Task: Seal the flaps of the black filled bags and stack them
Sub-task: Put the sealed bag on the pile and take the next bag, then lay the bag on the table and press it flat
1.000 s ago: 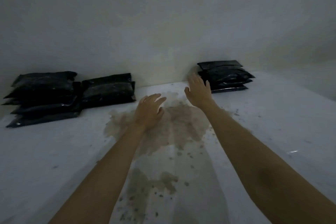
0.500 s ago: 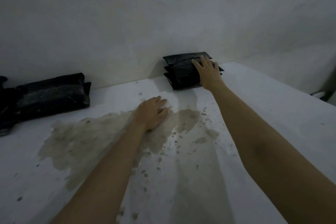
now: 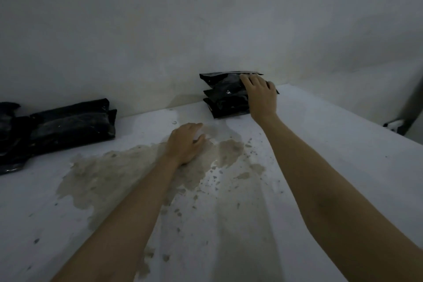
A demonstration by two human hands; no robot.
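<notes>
A small pile of black filled bags (image 3: 223, 96) lies against the wall at the back of the white table (image 3: 332, 149). My right hand (image 3: 261, 98) lies on the right part of the top bag, fingers spread over it and curling at its far edge. My left hand (image 3: 185, 143) rests palm down on the table in front of the pile, holding nothing. A larger stack of black bags (image 3: 71, 125) sits at the far left against the wall, partly cut off by the frame edge.
A wide brownish stain (image 3: 128, 174) with scattered specks covers the middle of the table. The grey wall (image 3: 206, 30) rises right behind both piles. A dark object (image 3: 394, 125) shows past the table's right edge.
My right hand has reached from the table's middle onto the top bag of the right pile. My left hand has settled on the table. The view has turned right.
</notes>
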